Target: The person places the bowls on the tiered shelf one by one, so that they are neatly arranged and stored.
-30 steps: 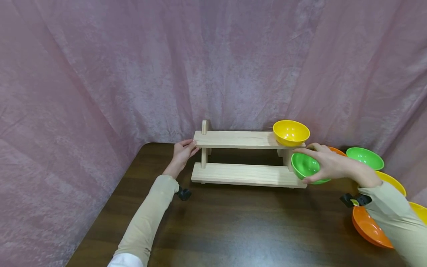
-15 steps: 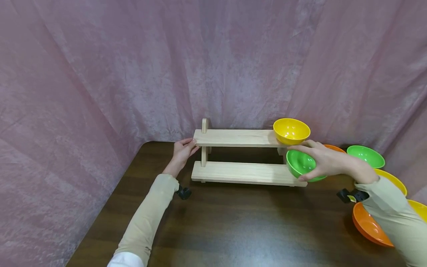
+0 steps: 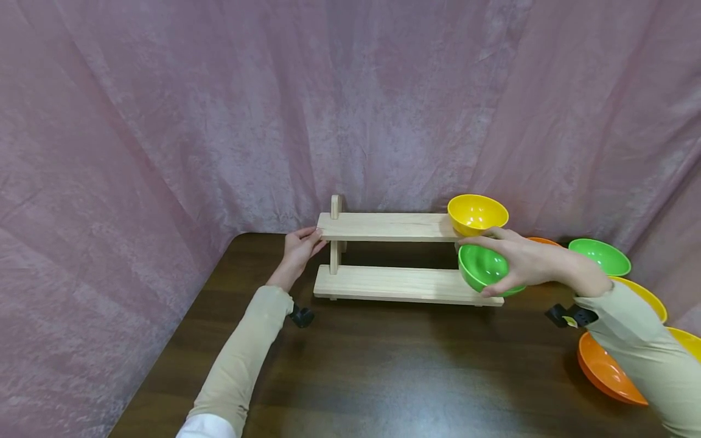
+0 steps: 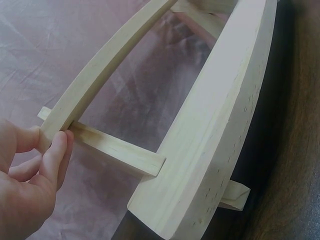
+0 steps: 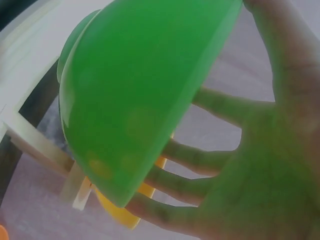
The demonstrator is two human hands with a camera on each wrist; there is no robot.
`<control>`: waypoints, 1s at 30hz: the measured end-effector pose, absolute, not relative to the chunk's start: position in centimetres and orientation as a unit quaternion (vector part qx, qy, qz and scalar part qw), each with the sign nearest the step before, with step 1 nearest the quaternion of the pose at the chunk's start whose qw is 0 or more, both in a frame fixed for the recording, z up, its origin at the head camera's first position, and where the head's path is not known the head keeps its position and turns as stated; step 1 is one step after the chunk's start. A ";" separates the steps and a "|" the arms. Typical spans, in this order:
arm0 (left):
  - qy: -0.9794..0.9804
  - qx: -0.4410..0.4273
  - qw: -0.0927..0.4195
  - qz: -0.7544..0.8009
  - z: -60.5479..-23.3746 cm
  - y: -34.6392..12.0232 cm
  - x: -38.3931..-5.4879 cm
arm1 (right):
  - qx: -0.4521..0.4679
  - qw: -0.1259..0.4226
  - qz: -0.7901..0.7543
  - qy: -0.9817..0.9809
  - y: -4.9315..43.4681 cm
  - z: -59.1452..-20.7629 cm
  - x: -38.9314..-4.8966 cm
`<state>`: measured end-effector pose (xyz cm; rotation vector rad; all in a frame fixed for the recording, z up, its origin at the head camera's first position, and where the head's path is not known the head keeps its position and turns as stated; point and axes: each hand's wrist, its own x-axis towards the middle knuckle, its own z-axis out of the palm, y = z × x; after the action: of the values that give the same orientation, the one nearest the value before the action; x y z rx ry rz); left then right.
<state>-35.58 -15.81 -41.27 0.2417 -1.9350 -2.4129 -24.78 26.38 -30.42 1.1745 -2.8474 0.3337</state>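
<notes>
A two-tier wooden shelf (image 3: 394, 286) stands on the dark table against the curtain. My left hand (image 3: 298, 250) pinches the left end of its upper board, thumb on top and fingers beneath, as the left wrist view (image 4: 35, 170) also shows. My right hand (image 3: 517, 258) grips a green bowl (image 3: 482, 267) by its rim, thumb on the near side and fingers on the far side. That bowl is over the right end of the lower board; whether it touches the wood cannot be told. A yellow bowl (image 3: 477, 213) sits on the upper board's right end.
More bowls lie at the right of the table: a green bowl (image 3: 599, 257), an orange bowl (image 3: 608, 371), a yellow bowl (image 3: 646, 298) and others partly hidden by the right arm. A pink curtain (image 3: 383, 103) hangs behind the shelf.
My right hand has carried the green bowl leftward, from beside the shelf's right end to over the lower board. The left hand has kept its hold on the upper board.
</notes>
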 end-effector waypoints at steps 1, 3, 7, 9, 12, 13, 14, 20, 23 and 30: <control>-0.623 0.078 0.020 -0.778 -41.3 -15.8 -35.6 | 0.378 0.019 0.107 -0.919 26.2 -30.3 -24.8; -0.625 0.078 0.019 -0.776 -41.3 -15.8 -35.5 | 0.379 0.016 0.107 -0.919 25.8 -30.2 -24.7; -0.626 0.080 0.019 -0.776 -41.3 -15.7 -35.4 | 0.381 0.010 0.109 -0.918 25.1 -30.0 -24.8; -0.624 0.080 0.020 -0.777 -41.2 -15.7 -35.3 | 0.383 0.008 0.110 -0.917 24.8 -29.9 -24.8; -0.624 0.079 0.023 -0.777 -41.2 -15.7 -35.3 | 0.390 0.008 0.112 -0.914 24.3 -29.7 -25.0; -0.625 0.077 0.023 -0.776 -41.2 -15.7 -35.3 | 0.394 0.009 0.112 -0.912 24.1 -29.7 -25.1; -0.625 0.076 0.024 -0.776 -41.2 -15.7 -35.3 | 0.396 0.009 0.111 -0.912 23.9 -29.6 -25.2; -0.627 0.075 0.024 -0.775 -41.2 -15.7 -35.4 | 0.409 0.020 0.104 -0.907 23.0 -29.7 -25.9; -0.626 0.076 0.026 -0.776 -41.2 -15.6 -35.4 | 0.425 0.027 0.105 -0.899 22.5 -29.6 -26.2; -0.627 0.075 0.025 -0.775 -41.2 -15.7 -35.5 | 0.436 0.013 0.110 -0.893 21.6 -29.6 -27.0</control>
<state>-35.53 -15.74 -41.24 0.2329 -1.9378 -2.3973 -27.04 21.64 -29.59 1.3576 -2.7824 0.3432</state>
